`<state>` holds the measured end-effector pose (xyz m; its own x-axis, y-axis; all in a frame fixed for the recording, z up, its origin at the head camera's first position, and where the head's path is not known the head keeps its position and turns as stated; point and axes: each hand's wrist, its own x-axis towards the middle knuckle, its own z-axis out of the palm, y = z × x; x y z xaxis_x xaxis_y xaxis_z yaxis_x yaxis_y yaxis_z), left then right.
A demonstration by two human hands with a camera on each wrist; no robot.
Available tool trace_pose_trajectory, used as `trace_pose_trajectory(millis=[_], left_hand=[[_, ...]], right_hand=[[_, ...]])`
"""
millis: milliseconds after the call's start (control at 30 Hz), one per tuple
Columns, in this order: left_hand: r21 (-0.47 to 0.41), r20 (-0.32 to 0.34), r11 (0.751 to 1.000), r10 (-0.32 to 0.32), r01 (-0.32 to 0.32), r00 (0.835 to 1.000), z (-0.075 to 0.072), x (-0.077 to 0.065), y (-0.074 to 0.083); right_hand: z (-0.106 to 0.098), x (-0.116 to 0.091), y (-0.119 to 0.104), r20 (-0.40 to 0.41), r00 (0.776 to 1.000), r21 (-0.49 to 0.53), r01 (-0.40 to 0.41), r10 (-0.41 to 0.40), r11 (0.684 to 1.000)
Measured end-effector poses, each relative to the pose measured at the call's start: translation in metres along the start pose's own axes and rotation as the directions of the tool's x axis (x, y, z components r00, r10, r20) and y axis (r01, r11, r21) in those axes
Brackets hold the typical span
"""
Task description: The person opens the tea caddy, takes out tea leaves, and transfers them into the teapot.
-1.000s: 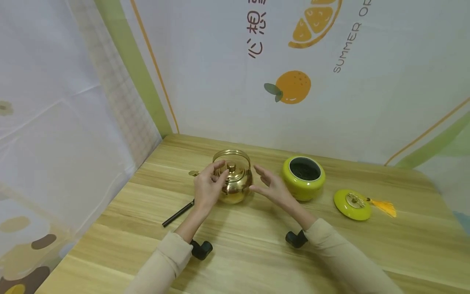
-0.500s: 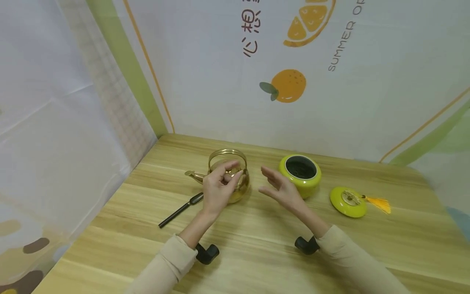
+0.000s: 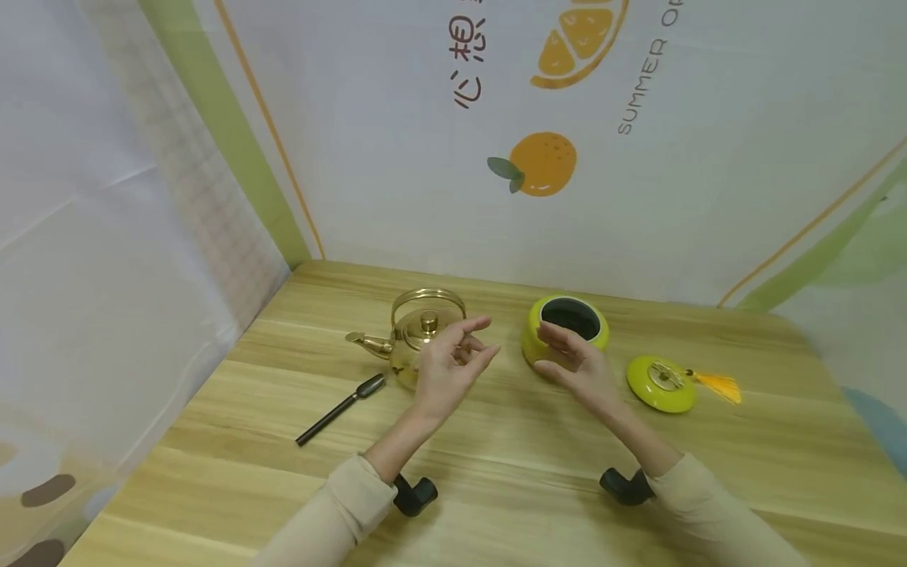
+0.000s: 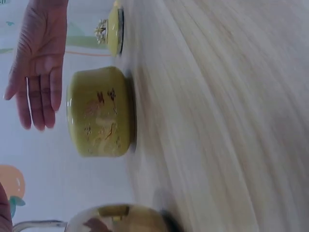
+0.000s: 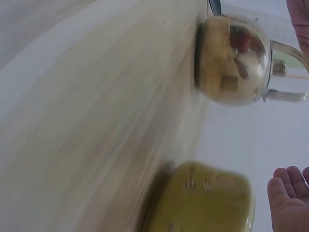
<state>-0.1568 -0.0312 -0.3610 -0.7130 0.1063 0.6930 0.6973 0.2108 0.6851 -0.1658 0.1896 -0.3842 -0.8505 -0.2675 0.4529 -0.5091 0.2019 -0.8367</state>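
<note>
My left hand (image 3: pixel 448 374) hovers at the right side of a brass teapot (image 3: pixel 406 358), fingers loosely bent and thumb apart, holding nothing. My right hand (image 3: pixel 586 376) is raised in front of a yellow-green jar (image 3: pixel 533 337), with relaxed fingers and nothing in them. The jar stands uncovered, dark inside, its front partly hidden by that hand. In the left wrist view the right palm (image 4: pixel 43 63) appears above the jar's level, apart from it. From the right wrist, the shiny teapot (image 5: pixel 234 63) stands upright with its looped handle raised.
A dark tea scoop (image 3: pixel 340 411) lies left of the teapot, below its spout (image 3: pixel 370 342). Right of the jar rests its yellow-green lid (image 3: pixel 655 387) with an orange tassel (image 3: pixel 719 386). Printed cloth (image 3: pixel 397 173) hangs behind the wooden table (image 3: pixel 524 504).
Both hands have moved right, the left from over the teapot to its right side, the right to in front of the jar. The spout and scoop have come into full view.
</note>
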Motion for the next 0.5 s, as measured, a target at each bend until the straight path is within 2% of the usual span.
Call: trace_pose_trajectory(millis=[267,500], left_hand=[[-0.046,0.047,0.993,-0.111,0.113,0.993,0.019,0.002,-0.004],[-0.074,0.099,0.969,-0.229,0.237,0.968,0.036,0.004,-0.009]], right_hand=[[-0.035,-0.015,-0.001,-0.078,0.996,-0.005,-0.035,0.034,0.999],[-0.059,-0.027,0.002,-0.183,0.98,-0.044,-0.088,0.079,0.995]])
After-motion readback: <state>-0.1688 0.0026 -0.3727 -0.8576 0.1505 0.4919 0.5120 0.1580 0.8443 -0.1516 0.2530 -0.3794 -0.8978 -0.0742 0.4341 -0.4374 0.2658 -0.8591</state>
